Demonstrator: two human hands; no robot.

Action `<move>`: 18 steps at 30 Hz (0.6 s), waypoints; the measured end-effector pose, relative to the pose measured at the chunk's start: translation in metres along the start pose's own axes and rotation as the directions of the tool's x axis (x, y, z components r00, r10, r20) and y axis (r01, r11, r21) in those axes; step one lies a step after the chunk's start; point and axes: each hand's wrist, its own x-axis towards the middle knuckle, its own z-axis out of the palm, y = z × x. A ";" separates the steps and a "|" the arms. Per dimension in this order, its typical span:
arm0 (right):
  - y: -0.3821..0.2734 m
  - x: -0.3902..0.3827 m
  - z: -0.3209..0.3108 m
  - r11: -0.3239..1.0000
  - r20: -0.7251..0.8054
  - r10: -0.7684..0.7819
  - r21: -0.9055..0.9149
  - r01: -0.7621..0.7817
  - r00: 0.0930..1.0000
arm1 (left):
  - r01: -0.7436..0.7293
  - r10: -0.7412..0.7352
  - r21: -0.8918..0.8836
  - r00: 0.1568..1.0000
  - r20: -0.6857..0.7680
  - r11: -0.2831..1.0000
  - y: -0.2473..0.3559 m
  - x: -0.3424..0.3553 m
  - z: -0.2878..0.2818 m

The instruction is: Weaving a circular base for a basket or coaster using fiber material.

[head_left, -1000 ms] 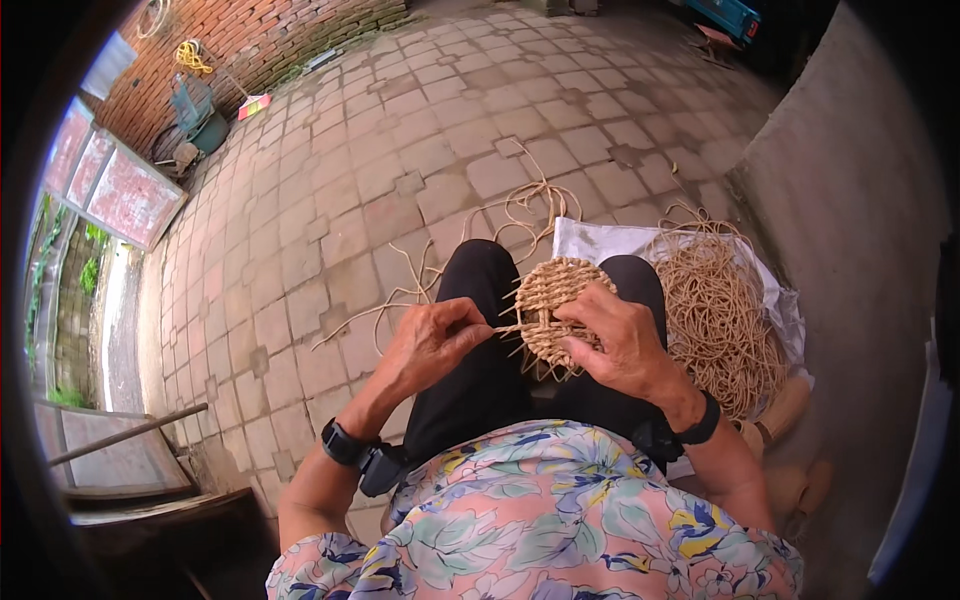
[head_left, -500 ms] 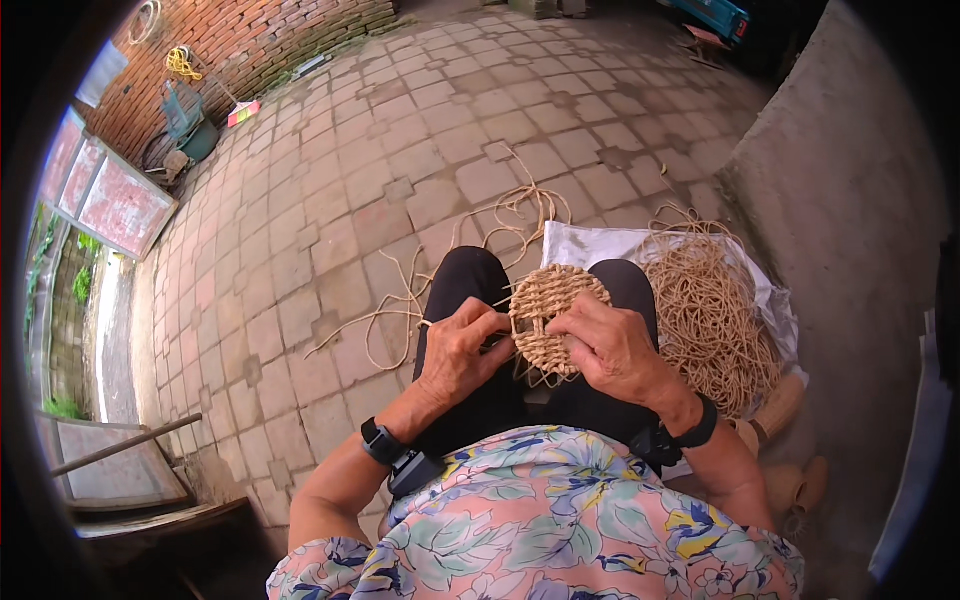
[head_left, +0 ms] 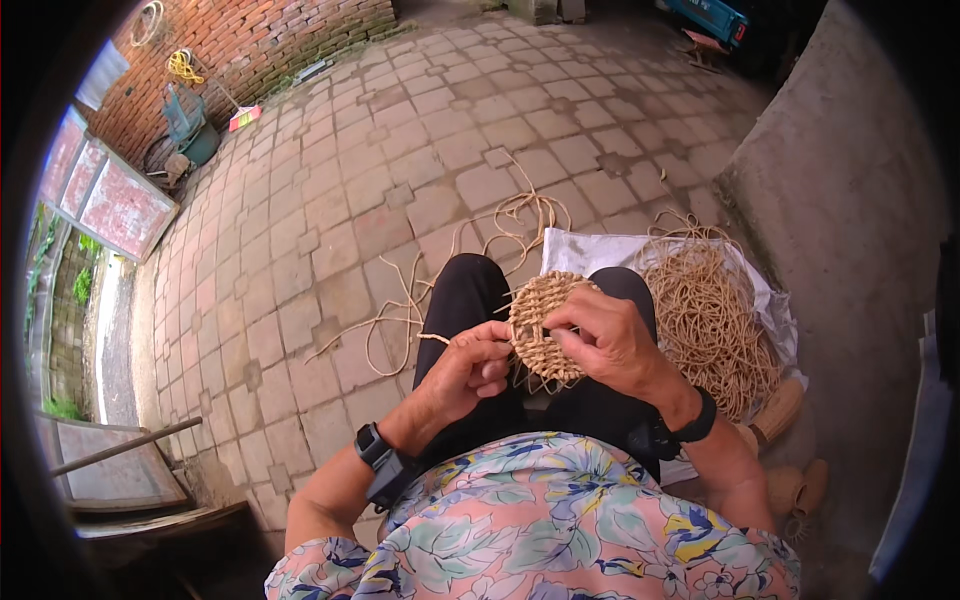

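Left hand (head_left: 470, 368) has moved in from a second ago: it was out pulling a strand, now fingers curled shut on the cord (head_left: 432, 339) at the disc's (head_left: 543, 330) left edge. Right hand (head_left: 603, 338) still clamped on the disc, held over the lap (cord pile (head_left: 705, 320) lies to the right).

floral short-sleeved shirt (head_left: 560, 520), black trousers (head_left: 470, 300), two black wristbands (head_left: 385, 465)
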 end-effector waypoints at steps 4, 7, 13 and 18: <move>-0.002 0.021 0.011 0.931 0.066 -0.278 -0.228 0.286 0.958 | 0.125 -0.100 -0.241 0.989 0.112 0.962 -0.006 0.003 -0.005; -0.008 0.028 0.011 0.907 0.186 -0.271 -0.280 0.315 0.945 | 0.121 -0.095 -0.226 0.988 0.122 0.967 -0.004 0.003 -0.004; -0.023 0.037 0.020 0.849 0.309 -0.211 -0.412 0.331 0.927 | 0.051 -0.050 -0.035 0.998 0.037 0.998 0.003 -0.001 0.004; -0.019 0.030 0.040 0.848 0.303 -0.229 -0.404 0.342 0.925 | 0.011 0.001 0.105 0.994 -0.112 0.994 0.004 -0.002 0.005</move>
